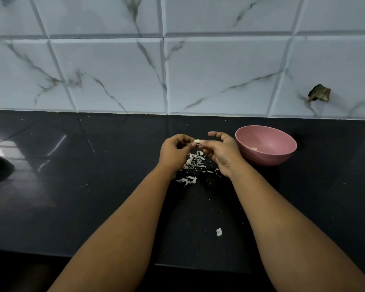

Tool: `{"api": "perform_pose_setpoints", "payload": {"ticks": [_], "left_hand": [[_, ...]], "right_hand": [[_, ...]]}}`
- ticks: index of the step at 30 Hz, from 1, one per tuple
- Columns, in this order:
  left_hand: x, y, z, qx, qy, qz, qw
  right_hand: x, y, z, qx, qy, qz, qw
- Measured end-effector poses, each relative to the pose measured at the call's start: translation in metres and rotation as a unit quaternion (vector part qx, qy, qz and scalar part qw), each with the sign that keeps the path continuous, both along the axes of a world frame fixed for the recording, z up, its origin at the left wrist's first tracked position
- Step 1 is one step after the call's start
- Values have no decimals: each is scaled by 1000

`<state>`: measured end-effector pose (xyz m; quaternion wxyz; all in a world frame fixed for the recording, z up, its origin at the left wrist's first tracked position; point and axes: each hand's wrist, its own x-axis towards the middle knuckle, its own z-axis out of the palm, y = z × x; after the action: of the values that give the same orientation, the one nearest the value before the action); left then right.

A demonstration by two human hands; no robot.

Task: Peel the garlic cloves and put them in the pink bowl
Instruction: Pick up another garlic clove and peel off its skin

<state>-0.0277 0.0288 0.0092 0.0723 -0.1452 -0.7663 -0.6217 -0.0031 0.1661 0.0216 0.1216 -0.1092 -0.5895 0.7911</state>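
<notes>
While our left hand [176, 149] curls round one end of a garlic clove [197, 141], our right hand [221, 151] pinches the other end between thumb and a fingertip, its index finger lifted clear. We hold the clove in the air between both hands, above the counter, presumably so one hand can steady it while the other picks at the skin; how much skin remains on it is too small to tell. Directly below, at six o'clock from the clove, lies a heap of papery peelings [193, 163] on the dark countertop [93, 186], seemingly dropped where we work. One loose white scrap [219, 232] lies much nearer us, also toward six o'clock. The pink bowl [266, 145] stands at three o'clock, just beside our right hand, likely kept close for a short drop. A pale piece [317, 149], probably a peeled clove, rests inside it. Marbled wall tiles [219, 76] rise behind, at twelve o'clock.
</notes>
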Motion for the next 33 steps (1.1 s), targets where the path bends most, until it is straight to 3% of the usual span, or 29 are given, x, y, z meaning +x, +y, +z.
{"api": "perform_pose_setpoints", "payload": {"ticks": [5,14,16,21,27,31,33], "left_hand": [[1,-2,3,13,-7,-40,999],[1,-1,2,22,-15,-68,997],[1,0,2,27,-20,-65,997],[1,0,3,42,-36,-38,998],[2,0,3,60,-43,-24,997],[0,1,1,52,-39,-13,998],[0,1,1,52,-40,-12,998]], "right_hand": [[5,4,9,-54,-21,35,998],[1,2,5,-28,-15,32,999],[0,3,3,9,-9,17,1000],[-3,7,-4,238,12,-39,970],[3,5,-3,330,56,-85,939],[0,2,-5,290,17,-32,956],[-3,-1,-3,216,3,-5,976]]}}
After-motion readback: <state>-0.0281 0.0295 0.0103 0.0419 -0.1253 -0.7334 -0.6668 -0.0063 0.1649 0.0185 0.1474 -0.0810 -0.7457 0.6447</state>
